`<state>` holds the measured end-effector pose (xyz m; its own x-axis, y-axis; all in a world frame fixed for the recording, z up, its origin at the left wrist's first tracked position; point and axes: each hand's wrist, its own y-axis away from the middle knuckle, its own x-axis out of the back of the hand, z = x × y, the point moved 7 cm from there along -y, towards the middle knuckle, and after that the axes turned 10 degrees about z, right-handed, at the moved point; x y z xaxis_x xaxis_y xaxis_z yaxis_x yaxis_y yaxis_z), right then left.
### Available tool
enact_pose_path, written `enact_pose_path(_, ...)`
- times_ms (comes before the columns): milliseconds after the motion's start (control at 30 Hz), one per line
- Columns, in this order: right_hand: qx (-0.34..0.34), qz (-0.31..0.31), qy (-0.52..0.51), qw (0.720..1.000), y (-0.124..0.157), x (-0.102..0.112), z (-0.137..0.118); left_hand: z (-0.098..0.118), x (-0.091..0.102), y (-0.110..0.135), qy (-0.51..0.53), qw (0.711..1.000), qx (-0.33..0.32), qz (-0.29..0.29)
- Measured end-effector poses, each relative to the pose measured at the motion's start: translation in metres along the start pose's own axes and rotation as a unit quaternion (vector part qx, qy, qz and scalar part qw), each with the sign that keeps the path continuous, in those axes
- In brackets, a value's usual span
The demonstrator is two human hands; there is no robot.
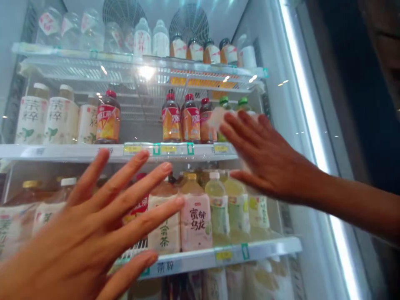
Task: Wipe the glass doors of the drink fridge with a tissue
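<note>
Left hand (84,233) foremost, pale cloth (215,118) under fingers (248,135) of right hand (271,164)

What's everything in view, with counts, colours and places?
fan grilles: two, grey, top back
shelves: three visible, pale, stacked
dark-capped bottles: four, amber, top shelf
red-capped bottles: four, red, middle shelf
green-capped bottles: two, green, middle right
pink-labelled bottle: one, pink, lower shelf
other bottles: uncountable, mixed, all shelves
price tags: several, yellow, shelf fronts
light strip: one, white, right
blurred item: one, whitish, mid-right
left hand: one, bare, lower left
right hand: one, bare, at blurred item
</note>
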<state>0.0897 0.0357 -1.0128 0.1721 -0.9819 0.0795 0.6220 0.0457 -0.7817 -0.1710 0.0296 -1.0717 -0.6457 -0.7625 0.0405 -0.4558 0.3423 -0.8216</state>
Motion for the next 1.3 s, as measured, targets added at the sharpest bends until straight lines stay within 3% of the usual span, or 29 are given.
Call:
enact_pose_path(33,-0.037,0.009,0.017,0.999,-0.015,0.003,0.026,0.001,-0.008,-0.018,-0.004,0.999,-0.047,-0.022)
enact_pose_path(100,-0.045,0.008,0.002,0.999,-0.029,0.004,0.037,-0.004,-0.018,-0.056,-0.023,0.993,-0.11,-0.044)
enact_pose_path(233,0.099,-0.045,-0.153,0.982,-0.018,0.002,-0.023,-0.03,-0.019,-0.124,-0.043,0.991,-0.114,-0.061)
enact_pose_path(300,0.13,-0.053,-0.196,0.97,-0.029,0.009,-0.02,-0.044,-0.016,-0.148,-0.042,0.99,-0.099,-0.093)
enact_pose_path(367,0.125,-0.056,-0.199,0.97,-0.065,0.015,0.019,-0.059,-0.01,-0.166,-0.047,0.989,-0.077,-0.116)
enact_pose_path(467,0.04,-0.028,-0.131,0.99,-0.138,0.016,0.098,-0.084,0.004,-0.178,-0.054,0.99,-0.034,-0.124)
enact_pose_path(533,-0.016,0.002,-0.087,0.996,-0.169,0.014,0.117,-0.103,0.011,-0.176,-0.061,0.989,-0.006,-0.131)
enact_pose_path(567,-0.017,0.002,-0.084,0.996,-0.176,0.011,0.109,-0.113,0.014,-0.173,-0.069,0.988,0.005,-0.135)
enact_pose_path(700,0.13,-0.088,-0.151,0.976,-0.178,-0.01,0.013,-0.156,0.027,-0.157,-0.093,0.986,0.022,-0.133)
enact_pose_path(767,0.168,-0.111,-0.156,0.967,-0.198,-0.02,-0.01,-0.181,0.035,-0.152,-0.095,0.987,0.027,-0.125)
enact_pose_path(833,0.124,-0.094,-0.129,0.979,-0.242,-0.03,0.0,-0.207,0.044,-0.145,-0.103,0.986,0.04,-0.121)
enact_pose_path(900,0.031,-0.05,-0.094,0.994,-0.291,-0.039,0.02,-0.234,0.054,-0.137,-0.115,0.984,0.06,-0.118)
enact_pose_path(967,-0.019,-0.016,-0.085,0.996,-0.321,-0.048,0.014,-0.258,0.068,-0.124,-0.127,0.982,0.083,-0.11)
enact_pose_path(1033,0.034,-0.022,-0.121,0.992,-0.328,-0.059,-0.027,-0.278,0.084,-0.109,-0.137,0.98,0.104,-0.1)
enact_pose_path(1100,0.15,-0.054,-0.18,0.971,-0.321,-0.066,-0.08,-0.293,0.1,-0.091,-0.143,0.976,0.125,-0.103)
enact_pose_path(1167,0.233,-0.069,-0.21,0.947,-0.324,-0.071,-0.11,-0.305,0.114,-0.075,-0.145,0.974,0.137,-0.109)
enact_pose_path(1233,0.222,-0.057,-0.182,0.956,-0.352,-0.076,-0.108,-0.314,0.125,-0.064,-0.145,0.973,0.144,-0.106)
enact_pose_path(1300,0.135,-0.034,-0.121,0.983,-0.393,-0.082,-0.09,-0.322,0.133,-0.058,-0.144,0.974,0.15,-0.085)
